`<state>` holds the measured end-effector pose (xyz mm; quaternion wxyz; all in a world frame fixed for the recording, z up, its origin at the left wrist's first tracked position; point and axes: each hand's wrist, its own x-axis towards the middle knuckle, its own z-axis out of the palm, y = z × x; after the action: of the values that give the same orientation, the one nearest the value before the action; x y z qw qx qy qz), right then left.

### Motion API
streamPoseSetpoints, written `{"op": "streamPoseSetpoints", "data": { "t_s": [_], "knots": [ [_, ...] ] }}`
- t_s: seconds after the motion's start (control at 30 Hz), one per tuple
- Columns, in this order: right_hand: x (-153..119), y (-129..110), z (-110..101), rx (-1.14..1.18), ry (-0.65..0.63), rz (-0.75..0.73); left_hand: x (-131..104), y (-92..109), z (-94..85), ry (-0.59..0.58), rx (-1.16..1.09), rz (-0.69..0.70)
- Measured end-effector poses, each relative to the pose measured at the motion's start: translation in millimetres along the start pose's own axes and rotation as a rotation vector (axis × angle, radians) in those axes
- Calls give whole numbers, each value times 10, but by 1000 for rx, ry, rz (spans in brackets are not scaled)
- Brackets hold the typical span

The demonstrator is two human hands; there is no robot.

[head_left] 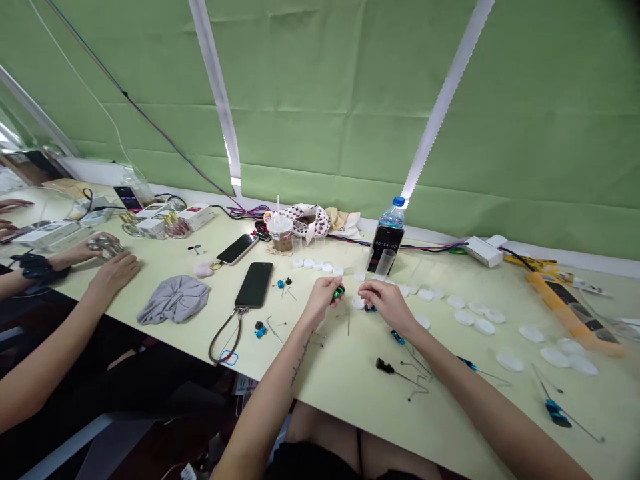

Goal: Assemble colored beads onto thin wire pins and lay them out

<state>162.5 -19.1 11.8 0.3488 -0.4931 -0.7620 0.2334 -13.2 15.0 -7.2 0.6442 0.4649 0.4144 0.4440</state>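
Observation:
My left hand (323, 300) pinches a small shiny green piece (339, 292) above the middle of the table. Just to its right, my right hand (387, 303) has its thumb and fingertips pressed together; anything between them is too small to make out. A blue-and-black piece (370, 309) lies by the right fingertips, and another blue piece (397, 337) rests under the right wrist. Thin bent wires surround both hands, one with a black part (385, 365). Behind the hands, a phone (384, 247) showing a timer leans against a bottle (393, 215).
White round caps (464, 318) and clear tubes spread across the right side, near an orange case (575, 313). Left are a dark phone (254, 285), a grey cloth (174, 299), and a drink cup (281, 233). Another person's hands (114, 270) work at the far left.

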Motion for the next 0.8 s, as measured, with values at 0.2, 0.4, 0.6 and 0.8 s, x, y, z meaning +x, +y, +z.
{"op": "streamPoseSetpoints", "data": {
  "t_s": [0.2, 0.4, 0.6, 0.8],
  "knots": [
    [22, 54, 278, -477, -181, -125, 60, 42, -163, 80, 19, 156],
    [101, 28, 440, -726, -256, -138, 72, -9, -141, 43, 110, 194],
    [104, 76, 489, -746, -267, -130, 97, -62, -132, 83, 168, 257],
    [73, 91, 489, -669, -261, -99, 85, -57, -128, 75, 181, 265]
  ]
}}
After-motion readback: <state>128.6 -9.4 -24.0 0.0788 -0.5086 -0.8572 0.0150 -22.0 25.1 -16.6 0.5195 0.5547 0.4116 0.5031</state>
